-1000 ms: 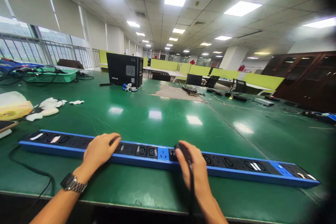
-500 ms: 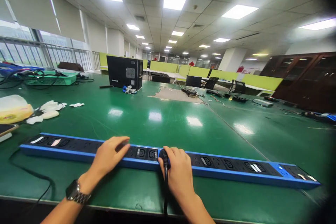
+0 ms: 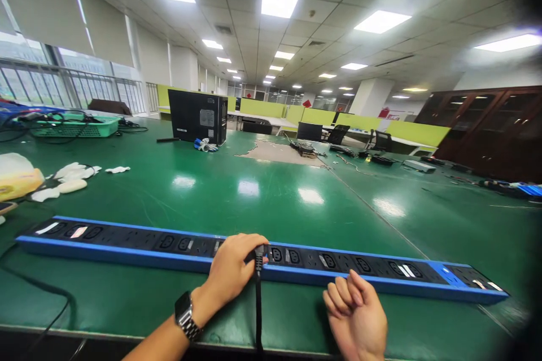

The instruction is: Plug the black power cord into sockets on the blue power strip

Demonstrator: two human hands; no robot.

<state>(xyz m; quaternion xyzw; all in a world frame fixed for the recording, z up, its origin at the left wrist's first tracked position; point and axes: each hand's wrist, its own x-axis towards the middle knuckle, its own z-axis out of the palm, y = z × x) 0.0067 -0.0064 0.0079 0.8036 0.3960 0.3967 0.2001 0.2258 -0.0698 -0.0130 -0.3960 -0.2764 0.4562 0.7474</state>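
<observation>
A long blue power strip (image 3: 135,260) with a black socket face lies across the front of the table. My left hand (image 3: 232,264), with a dark watch on the wrist, is closed on a black power plug (image 3: 259,259) near the strip's middle. Its cable runs down over the table's front edge. The fingers hide most of the plug's head, so I cannot tell how deep it sits in a socket. To the right, in front of the strip, my right hand (image 3: 358,313) is turned palm up with curled fingers, apart from the plug, and nothing shows in it.
On the green table (image 3: 212,192) stand a black computer tower (image 3: 197,117) and a green basket (image 3: 80,126) of cables. White scraps (image 3: 71,177) and a yellow-white bag (image 3: 19,177) lie at left. Several dark devices (image 3: 305,148) and cables lie at the back right.
My left hand has moved right onto the plug. My right hand has let go of it, moved right and turned palm up. The strip appears shifted slightly left in view.
</observation>
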